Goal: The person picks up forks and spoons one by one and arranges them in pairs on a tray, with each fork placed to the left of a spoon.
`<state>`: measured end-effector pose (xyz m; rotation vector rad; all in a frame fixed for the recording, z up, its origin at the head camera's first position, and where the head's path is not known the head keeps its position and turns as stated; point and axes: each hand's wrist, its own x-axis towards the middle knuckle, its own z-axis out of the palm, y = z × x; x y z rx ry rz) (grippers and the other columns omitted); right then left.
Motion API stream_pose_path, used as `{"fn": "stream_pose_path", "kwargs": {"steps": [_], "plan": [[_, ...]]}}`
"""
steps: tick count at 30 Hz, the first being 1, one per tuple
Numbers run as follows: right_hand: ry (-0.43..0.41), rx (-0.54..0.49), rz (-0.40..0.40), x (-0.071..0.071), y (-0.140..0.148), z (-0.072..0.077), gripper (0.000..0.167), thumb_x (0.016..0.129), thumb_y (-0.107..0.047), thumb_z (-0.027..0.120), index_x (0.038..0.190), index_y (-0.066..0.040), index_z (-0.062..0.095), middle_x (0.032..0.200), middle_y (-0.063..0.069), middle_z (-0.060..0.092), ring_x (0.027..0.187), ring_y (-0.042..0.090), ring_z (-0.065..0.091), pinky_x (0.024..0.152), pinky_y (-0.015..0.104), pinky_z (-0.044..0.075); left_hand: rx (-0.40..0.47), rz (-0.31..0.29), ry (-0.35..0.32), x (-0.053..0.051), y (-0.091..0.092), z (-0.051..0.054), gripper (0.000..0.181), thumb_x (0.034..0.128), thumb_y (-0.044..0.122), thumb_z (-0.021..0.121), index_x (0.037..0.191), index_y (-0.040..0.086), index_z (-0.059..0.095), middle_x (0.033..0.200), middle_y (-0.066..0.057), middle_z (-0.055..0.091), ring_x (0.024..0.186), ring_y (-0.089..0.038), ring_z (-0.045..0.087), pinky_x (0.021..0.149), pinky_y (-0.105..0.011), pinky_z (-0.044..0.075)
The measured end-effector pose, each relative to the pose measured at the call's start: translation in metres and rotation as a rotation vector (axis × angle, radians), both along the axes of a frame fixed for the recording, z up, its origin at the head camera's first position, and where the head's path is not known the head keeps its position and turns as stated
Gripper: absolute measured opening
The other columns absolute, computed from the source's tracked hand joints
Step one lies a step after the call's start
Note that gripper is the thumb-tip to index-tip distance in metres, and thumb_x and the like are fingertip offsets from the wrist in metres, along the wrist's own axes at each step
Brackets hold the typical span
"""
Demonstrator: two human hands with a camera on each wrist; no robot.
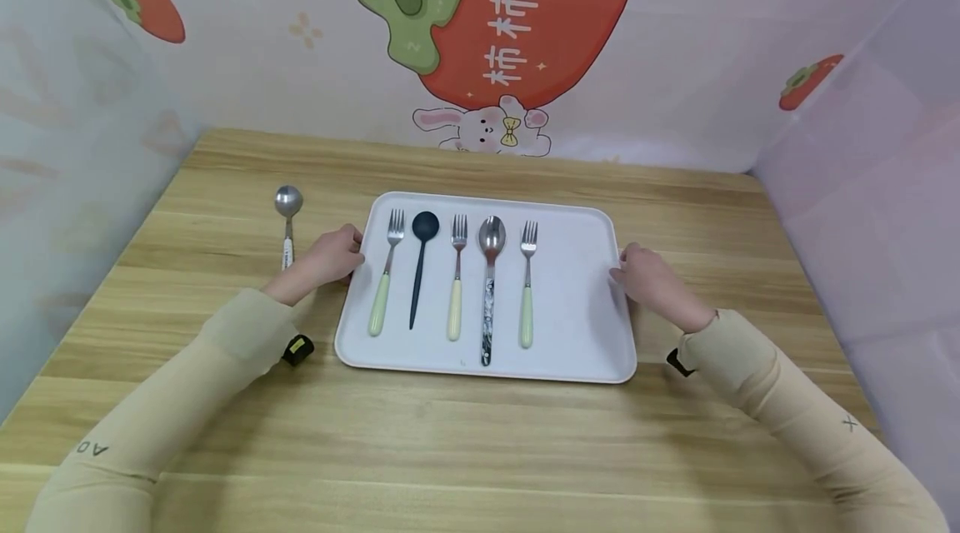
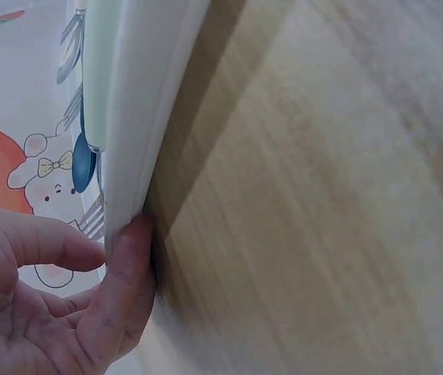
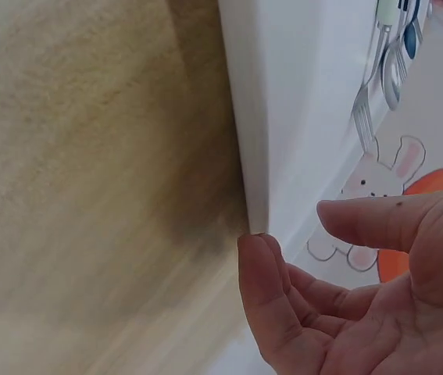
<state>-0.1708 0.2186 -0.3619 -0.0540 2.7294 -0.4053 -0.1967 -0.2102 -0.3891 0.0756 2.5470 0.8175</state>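
Observation:
A white rectangular tray [image 1: 570, 316] carries a row of cutlery. From left to right lie a green-handled fork [image 1: 380, 304], a black spoon [image 1: 422, 258], a cream-handled fork [image 1: 455, 308], a large spoon with a patterned handle [image 1: 488, 308] and another green-handled fork [image 1: 527, 316]. My left hand [image 1: 335, 256] pinches the tray's left rim, thumb above and fingers at its outer underside, as the left wrist view shows. At the right rim is my right hand [image 1: 654, 279]. Its bent fingers [image 3: 264, 281] meet the outer edge, while the thumb stands apart above the tray.
A metal spoon [image 1: 288, 202] with a white handle lies on the wooden table [image 1: 450, 450] left of the tray, its lower end hidden by my left arm. Black wrist devices [image 1: 298, 349] show below both wrists. Printed cloth walls [image 1: 675, 83] enclose the table's back and sides.

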Motion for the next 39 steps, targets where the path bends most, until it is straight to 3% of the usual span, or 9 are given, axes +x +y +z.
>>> {"fn": "stream_pose_path", "kwargs": {"steps": [4,11,17,20,23,27,32,39], "plan": [[-0.051,-0.036,-0.047,-0.002,0.005,-0.005,0.037,0.093,-0.015,0.044,0.114,0.016,0.042,0.097,0.025,0.055,0.081,0.028,0.052,0.067,0.036,0.047,-0.005,0.005,0.002,0.0,0.0,-0.001,0.034,0.0908,0.004,0.04,0.12,-0.013,0.036,0.111,-0.034,0.048,0.082,-0.031,0.06,0.058,-0.027,0.055],[-0.075,-0.068,-0.066,-0.004,0.01,-0.02,0.037,0.093,-0.012,0.042,0.117,0.015,0.044,0.111,0.031,0.053,0.09,0.032,0.055,0.073,0.038,0.049,0.0,0.0,0.017,0.0,-0.002,-0.003,0.035,0.0897,0.004,0.041,0.119,-0.014,0.038,0.112,-0.035,0.05,0.083,-0.031,0.061,0.059,-0.027,0.055],[-0.085,-0.133,-0.104,-0.005,0.01,-0.028,0.033,0.092,-0.008,0.042,0.115,0.015,0.042,0.11,0.031,0.052,0.077,0.026,0.058,0.061,0.028,0.05,0.015,-0.005,0.04,0.0,-0.008,0.001,0.034,0.0887,0.005,0.042,0.116,-0.014,0.043,0.106,-0.032,0.055,0.076,-0.026,0.062,0.061,-0.029,0.056],[-0.087,-0.146,-0.118,-0.003,0.009,-0.029,0.031,0.091,-0.006,0.042,0.114,0.014,0.041,0.109,0.031,0.052,0.071,0.023,0.058,0.056,0.026,0.049,-0.011,-0.029,0.102,0.0,-0.015,0.006,0.032,0.0888,0.008,0.043,0.114,-0.012,0.047,0.101,-0.028,0.058,0.075,-0.026,0.061,0.062,-0.032,0.054],[-0.086,-0.144,-0.123,-0.003,0.008,-0.03,0.03,0.091,-0.006,0.042,0.114,0.013,0.041,0.108,0.031,0.052,0.07,0.022,0.057,0.055,0.025,0.048,-0.052,-0.045,0.212,0.0,-0.024,0.015,0.031,0.088,0.009,0.044,0.111,-0.011,0.051,0.096,-0.025,0.057,0.076,-0.027,0.057,0.062,-0.034,0.05],[-0.089,-0.147,-0.125,-0.003,0.009,-0.033,0.03,0.09,-0.005,0.042,0.114,0.013,0.04,0.108,0.031,0.051,0.071,0.023,0.057,0.054,0.024,0.048,-0.087,-0.031,0.304,0.002,-0.037,0.026,0.03,0.0885,0.009,0.044,0.11,-0.01,0.052,0.095,-0.024,0.055,0.077,-0.029,0.053,0.061,-0.036,0.046],[-0.076,-0.15,-0.123,-0.003,0.01,-0.034,0.029,0.09,-0.005,0.041,0.113,0.013,0.04,0.109,0.032,0.051,0.067,0.022,0.058,0.052,0.024,0.049,-0.136,0.0,0.339,0.005,-0.052,0.031,0.03,0.0898,0.011,0.046,0.111,-0.009,0.052,0.097,-0.025,0.054,0.077,-0.03,0.052,0.061,-0.039,0.046],[-0.072,-0.146,-0.125,-0.004,0.009,-0.036,0.029,0.09,-0.004,0.04,0.113,0.013,0.039,0.111,0.033,0.049,0.064,0.02,0.058,0.051,0.023,0.049,-0.173,0.002,0.369,0.006,-0.066,0.028,0.032,0.0886,0.014,0.051,0.11,-0.01,0.052,0.097,-0.025,0.056,0.079,-0.032,0.052,0.065,-0.043,0.045]]}}
